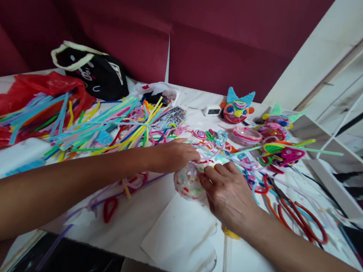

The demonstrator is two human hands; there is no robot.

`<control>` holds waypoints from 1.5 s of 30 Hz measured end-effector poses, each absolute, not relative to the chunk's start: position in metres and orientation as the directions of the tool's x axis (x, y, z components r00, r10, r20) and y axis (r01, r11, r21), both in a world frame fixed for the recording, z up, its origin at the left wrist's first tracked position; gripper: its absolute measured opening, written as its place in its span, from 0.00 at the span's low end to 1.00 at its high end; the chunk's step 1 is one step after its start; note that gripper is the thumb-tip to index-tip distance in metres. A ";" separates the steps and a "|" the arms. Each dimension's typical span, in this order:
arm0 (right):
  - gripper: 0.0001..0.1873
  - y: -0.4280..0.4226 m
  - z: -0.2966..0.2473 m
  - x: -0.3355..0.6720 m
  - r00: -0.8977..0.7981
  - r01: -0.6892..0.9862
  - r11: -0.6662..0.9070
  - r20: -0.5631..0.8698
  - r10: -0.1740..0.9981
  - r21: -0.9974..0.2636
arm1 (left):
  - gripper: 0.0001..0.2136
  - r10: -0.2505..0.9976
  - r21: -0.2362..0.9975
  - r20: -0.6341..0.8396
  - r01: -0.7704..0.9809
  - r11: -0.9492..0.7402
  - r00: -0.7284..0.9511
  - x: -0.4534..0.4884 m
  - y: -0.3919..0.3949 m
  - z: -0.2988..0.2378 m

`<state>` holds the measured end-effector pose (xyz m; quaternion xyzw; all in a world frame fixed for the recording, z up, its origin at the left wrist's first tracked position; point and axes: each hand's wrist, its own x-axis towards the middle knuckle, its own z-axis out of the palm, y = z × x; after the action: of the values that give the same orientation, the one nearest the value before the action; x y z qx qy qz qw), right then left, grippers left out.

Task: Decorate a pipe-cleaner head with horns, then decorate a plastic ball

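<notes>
A clear round ball (189, 185) with coloured specks sits at the front middle of the table, between my hands. From above and behind, my left hand (179, 155) curls its bent fingers over the ball's top. My right hand (227, 191) is closed in a pinch against the ball's right side. What its fingertips hold is hidden. Behind the hands lie loose bent pipe cleaners (221, 139) in many colours. A red pipe cleaner loop (110, 209) lies to the left, nearer the table edge.
Bundled pipe cleaners (119, 123) spill from a red plastic bag (51, 81). A black bag (99, 74) stands behind. Decorated face balls (237, 112) and a small digital display (212, 110) are at the back. Orange-handled scissors (298, 216) lie right, beside a white tray (338, 188).
</notes>
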<state>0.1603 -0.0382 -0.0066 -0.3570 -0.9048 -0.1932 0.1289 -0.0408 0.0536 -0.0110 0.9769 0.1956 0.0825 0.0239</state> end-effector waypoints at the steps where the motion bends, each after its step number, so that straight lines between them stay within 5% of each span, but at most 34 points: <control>1: 0.02 -0.038 -0.007 0.160 -0.711 0.697 0.669 0.370 0.598 0.259 | 0.09 0.382 0.050 0.155 0.379 -0.924 0.911 -0.041 0.055 -0.012; 16: 0.02 -0.039 -0.008 0.161 -0.727 0.680 0.682 0.371 0.578 0.269 | 0.10 0.280 -0.206 0.229 0.328 -0.922 0.932 -0.050 0.054 -0.008; 23: 0.01 -0.040 -0.011 0.160 -0.724 0.683 0.679 0.373 0.580 0.271 | 0.13 0.134 -0.188 0.377 0.218 -0.958 0.916 -0.062 0.046 -0.012; 35: 0.05 -0.040 -0.011 0.159 -0.729 0.682 0.673 0.332 0.599 0.286 | 0.12 0.358 0.039 0.315 0.365 -0.930 0.879 -0.058 0.021 -0.019; 45: 0.06 -0.041 -0.008 0.156 -0.726 0.687 0.671 0.293 0.622 0.280 | 0.10 0.510 0.064 0.223 0.510 -0.858 0.831 -0.042 -0.008 -0.013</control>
<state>0.1559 -0.0413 -0.0081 -0.3596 -0.9098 -0.1881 0.0867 -0.0421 -0.0079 -0.0131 0.9567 0.2667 0.1167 0.0008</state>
